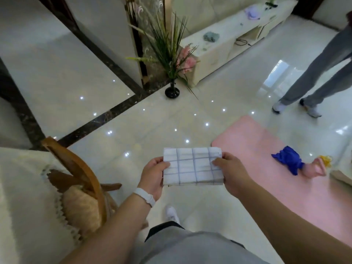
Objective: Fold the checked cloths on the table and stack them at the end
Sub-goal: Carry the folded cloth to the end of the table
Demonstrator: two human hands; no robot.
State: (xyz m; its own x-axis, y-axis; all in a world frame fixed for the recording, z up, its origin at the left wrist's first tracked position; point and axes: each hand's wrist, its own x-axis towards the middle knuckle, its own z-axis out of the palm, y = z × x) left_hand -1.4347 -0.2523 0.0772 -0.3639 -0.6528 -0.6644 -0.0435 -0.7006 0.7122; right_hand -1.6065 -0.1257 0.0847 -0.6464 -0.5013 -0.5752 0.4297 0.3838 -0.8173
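- holding a folded cloth (192, 166) in mid-air over the floor, stretched flat between both hands, well clear of the table (22, 187)
- left hand (152, 178): thumb on top, fingers curled under the left edge, gripping it
- right hand (232, 174): thumb and fingers pinching the right edge near the far corner
- looks like a small rectangle already, so my read is final fold or carry to the stack
- to do it well: keep tension even between the thumbs, line up the edges before closing, press the crease on a flat surface
- table lies left of the left fingers, with a chair (80, 178) between; go round or over its back
- right of the right fingers: pink mat (266, 159) with a doll (297, 164) on it
- beyond the fingertips: vase (172, 91); another person's legs (323, 73) far right
- no stack visible
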